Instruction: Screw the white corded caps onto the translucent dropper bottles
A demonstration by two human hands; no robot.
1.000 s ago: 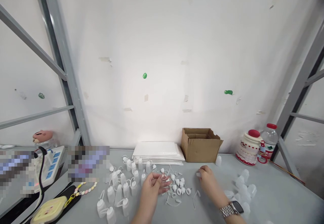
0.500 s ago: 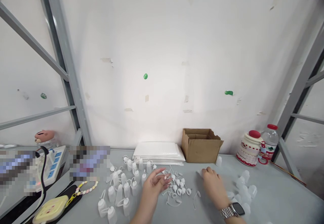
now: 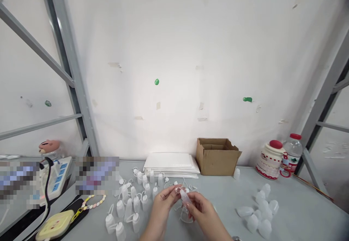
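Note:
My right hand (image 3: 200,206) grips a small translucent plastic bottle (image 3: 185,196), its neck tilted up toward the left. My left hand (image 3: 167,199) pinches at the bottle's neck; what lies between those fingertips is too small to make out. White caps with looped straps (image 3: 187,217) lie on the table beneath and behind both hands, partly hidden by them. To the left of my left hand stand several capped bottles (image 3: 128,209) with strap loops. Several translucent bottles without caps (image 3: 264,208) lie in a pile at the right.
Behind my hands are a stack of white sheets (image 3: 171,164) and an open cardboard box (image 3: 219,161), with one small bottle (image 3: 237,173) beside it. A patterned jar (image 3: 269,160) and a water bottle (image 3: 293,153) stand back right. A power strip (image 3: 58,179) and yellow case (image 3: 56,224) lie left.
My right hand has come left from the bottle pile side to meet my left hand, with a bottle now in its fingers. My left hand has stayed near the caps.

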